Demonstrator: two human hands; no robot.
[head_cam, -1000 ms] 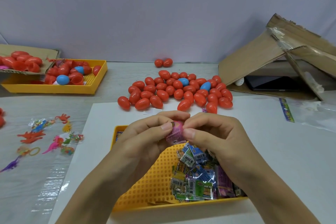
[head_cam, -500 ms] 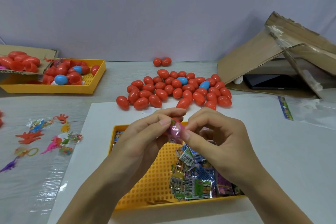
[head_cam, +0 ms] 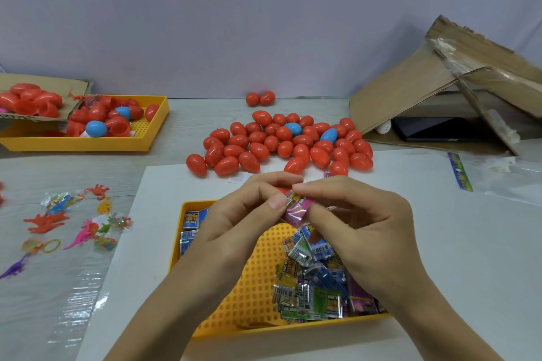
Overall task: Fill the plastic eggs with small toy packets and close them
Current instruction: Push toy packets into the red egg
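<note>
My left hand and my right hand meet above the near yellow tray, both pinching a small pink toy packet between thumbs and fingertips. A bit of red plastic shows behind my left fingers; I cannot tell if it is an egg half. Several more toy packets lie heaped in the tray's right part. A pile of closed red eggs, with two blue ones, lies on the table beyond my hands.
A second yellow tray with red and blue egg halves stands at the far left, beside a cardboard lid with red eggs. Loose rubber toys lie at left. A torn cardboard box stands at right. Two eggs sit by the wall.
Both hands stay together over the tray, working the pink packet; it has turned and now sticks out more between my fingertips.
</note>
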